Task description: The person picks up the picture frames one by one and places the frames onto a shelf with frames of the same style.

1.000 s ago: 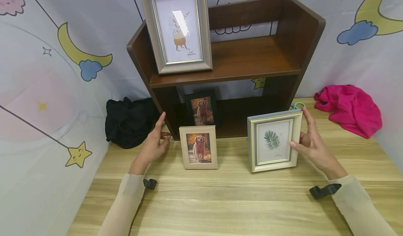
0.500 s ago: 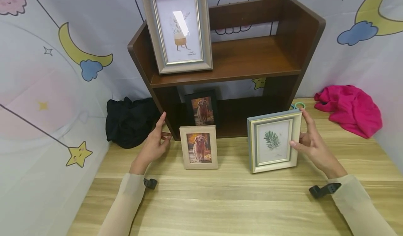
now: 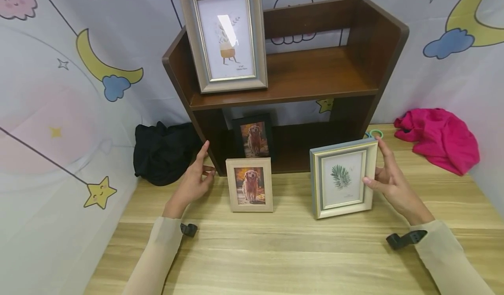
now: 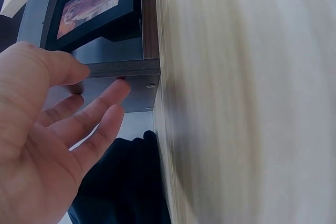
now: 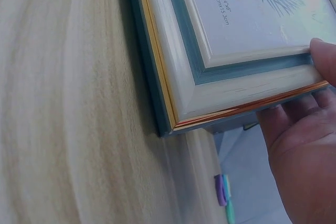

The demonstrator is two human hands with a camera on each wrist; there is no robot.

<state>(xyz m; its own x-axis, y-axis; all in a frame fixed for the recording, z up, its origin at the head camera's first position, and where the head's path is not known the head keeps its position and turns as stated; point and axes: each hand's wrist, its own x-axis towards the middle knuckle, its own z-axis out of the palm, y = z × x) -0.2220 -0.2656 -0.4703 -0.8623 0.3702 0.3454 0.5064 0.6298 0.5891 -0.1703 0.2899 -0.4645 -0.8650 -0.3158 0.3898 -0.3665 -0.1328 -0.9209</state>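
My right hand (image 3: 393,185) grips the right side of a cream and blue-grey picture frame (image 3: 324,212) with a green leaf print. Its thumb lies on the front; some fingers are hidden behind. In the right wrist view, the frame's lower edge (image 5: 157,77) is at the wooden table. My left hand (image 3: 193,181) is at the left panel of a dark brown shelf (image 3: 315,67), fingers fairly straight. In the left wrist view, its fingertips touch the panel (image 4: 126,69). Between the hands, a light wood frame (image 3: 230,185) with a dog photo stands on the table.
A black dog-photo frame (image 3: 269,133) stands in the lower compartment. A large beige frame (image 3: 261,45) leans in the upper one. Black cloth (image 3: 161,155) lies left, pink cloth (image 3: 441,137) right. Green and blue handles (image 3: 376,133) show behind the leaf-print frame.
The whole head view has shifted slightly. Both hands and the frames keep their places, with the right hand still holding the leaf-print frame.
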